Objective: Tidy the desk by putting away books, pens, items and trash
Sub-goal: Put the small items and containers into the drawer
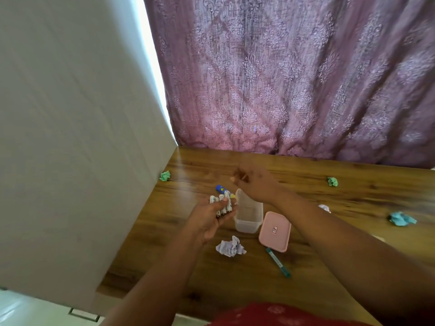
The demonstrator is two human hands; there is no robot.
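The left hand (209, 218) curls its fingers around a bunch of white markers (222, 204), just left of the clear container (248, 214). The right hand (254, 184) hovers beyond it, blurred, grip unclear. The pink lid (275, 231) lies right; a teal pen (278, 262) lies nearer on the desk (329, 198).

You are in a home, most likely a bedroom or study corner. A mauve patterned curtain (294, 74) hangs right down to the back edge of the wood-grain surface (306, 184), with daylight leaking along its left side. A plain white wall (70, 114) closes the left. The clutter is domestic: crumpled paper balls (231, 246) (green, blue and white ones), a clear plastic tub (248, 216) with its pink lid (275, 231) beside it, and a teal pen (277, 262).
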